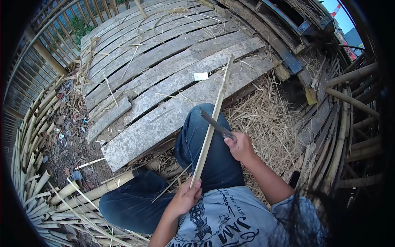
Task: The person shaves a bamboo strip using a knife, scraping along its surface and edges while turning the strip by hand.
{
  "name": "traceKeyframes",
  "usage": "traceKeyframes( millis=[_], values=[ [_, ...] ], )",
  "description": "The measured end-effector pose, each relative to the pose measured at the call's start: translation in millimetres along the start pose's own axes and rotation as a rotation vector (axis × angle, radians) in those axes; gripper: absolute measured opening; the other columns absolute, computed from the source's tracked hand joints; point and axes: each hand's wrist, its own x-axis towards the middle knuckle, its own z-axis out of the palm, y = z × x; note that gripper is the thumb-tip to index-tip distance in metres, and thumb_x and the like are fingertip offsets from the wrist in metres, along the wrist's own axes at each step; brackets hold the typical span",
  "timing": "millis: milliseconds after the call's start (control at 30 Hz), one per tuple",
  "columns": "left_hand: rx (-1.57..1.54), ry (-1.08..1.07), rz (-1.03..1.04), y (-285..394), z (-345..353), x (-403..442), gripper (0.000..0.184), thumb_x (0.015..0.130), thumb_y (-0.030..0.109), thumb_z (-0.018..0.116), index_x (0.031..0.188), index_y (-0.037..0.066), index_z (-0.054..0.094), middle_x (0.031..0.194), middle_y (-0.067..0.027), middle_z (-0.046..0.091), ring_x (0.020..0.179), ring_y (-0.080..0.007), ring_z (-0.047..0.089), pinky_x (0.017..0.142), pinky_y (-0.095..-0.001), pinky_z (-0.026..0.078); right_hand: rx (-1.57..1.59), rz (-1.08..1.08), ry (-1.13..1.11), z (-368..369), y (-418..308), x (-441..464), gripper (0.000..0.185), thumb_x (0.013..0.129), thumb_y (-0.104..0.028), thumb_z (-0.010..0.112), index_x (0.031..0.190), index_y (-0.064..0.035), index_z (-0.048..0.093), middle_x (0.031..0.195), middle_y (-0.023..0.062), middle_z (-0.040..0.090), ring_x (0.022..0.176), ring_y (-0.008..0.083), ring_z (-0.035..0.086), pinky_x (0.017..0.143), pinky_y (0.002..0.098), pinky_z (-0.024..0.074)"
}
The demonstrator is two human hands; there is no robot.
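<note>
Seated person; both hands in view. The left hand (pixel 187 198) sits low, in front of the printed shirt (pixel 234 216), its fingers clenched round the near end of a long, pale bamboo strip (pixel 204 152). From there the strip slants up and away over the dark trouser leg (pixel 230 171), past the raised knee; its far end lies, in this view, over the plank platform (pixel 135 142).

The right hand (pixel 239 147) is to the right of the strip, fingers wrapped about the grip of a dark-bladed knife (pixel 221 129). Blade points up and to the left and crosses the strip near the knee; whether edge and strip touch, cannot tell.

Surroundings: on the platform, a small white piece (pixel 201 76) lies left of the strip's upper part, along with scattered thin slivers. A short loose board (pixel 109 119) rests at the platform's left side. A thick heap of shavings (pixel 265 119) fills the ground to the right of the knee. Bamboo poles (pixel 39 119) are stacked along the left; a slatted fence (pixel 45 53) stands behind them.
</note>
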Motion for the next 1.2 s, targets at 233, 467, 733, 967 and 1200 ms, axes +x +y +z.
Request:
traceKeyframes(
  millis=[233, 467, 733, 967, 1200],
  values=[
    [-0.118, -0.01, -0.009, -39, -35, -73, 0.014, 0.1, 0.02, 0.042, 0.096, 0.007, 0.044, 0.061, 0.0026, 0.037, 0.048, -0.0045, 0.03, 0.041, -0.0216, 0.026, 0.02, -0.021, -0.001, 1, -1, 4, 0.063, 0.082, -0.064, 0.052, 0.072, -0.0022, 0.06, 0.058, 0.0164, 0.055, 0.061, 0.0393, 0.058, 0.055, 0.043, 0.0434],
    [-0.098, -0.074, -0.009, -2, -42, -48, 0.014, 0.1, 0.021, 0.042, 0.094, 0.008, 0.042, 0.059, 0.0028, 0.035, 0.045, -0.0057, 0.029, 0.039, -0.0226, 0.026, 0.036, -0.162, 0.011, 0, 8, -10, 0.061, 0.079, -0.064, 0.057, 0.071, -0.0037, 0.059, 0.057, 0.0144, 0.056, 0.058, 0.0365, 0.06, 0.053, 0.0432, 0.0444],
    [0.079, 0.002, -0.021, 44, 29, 39, 0.018, 0.1, 0.027, 0.041, 0.094, 0.01, 0.043, 0.058, 0.0024, 0.038, 0.044, -0.0066, 0.033, 0.038, -0.0231, 0.027, 0.014, -0.099, -0.049, -10, 3, 0, 0.059, 0.076, -0.063, 0.061, 0.066, -0.0054, 0.058, 0.059, 0.016, 0.059, 0.065, 0.0382, 0.062, 0.058, 0.046, 0.0484],
    [0.286, 0.101, 0.129, 25, 23, 25, 0.023, 0.101, 0.025, 0.04, 0.089, 0.006, 0.045, 0.06, 0.0024, 0.041, 0.049, -0.0066, 0.036, 0.044, -0.0235, 0.031, -0.028, -0.098, -0.1, -7, 5, 5, 0.062, 0.077, -0.067, 0.056, 0.066, -0.0053, 0.058, 0.062, 0.0174, 0.06, 0.068, 0.0404, 0.062, 0.061, 0.0473, 0.048],
    [0.184, 0.129, 0.011, -15, 6, -44, 0.018, 0.1, 0.02, 0.042, 0.093, 0.004, 0.047, 0.062, 0.0025, 0.042, 0.053, -0.0061, 0.036, 0.048, -0.0226, 0.032, 0.084, 0.047, -0.044, -1, 0, 5, 0.061, 0.077, -0.066, 0.057, 0.073, -0.0052, 0.06, 0.067, 0.0172, 0.061, 0.071, 0.0409, 0.062, 0.062, 0.0461, 0.0484]
  ],
)
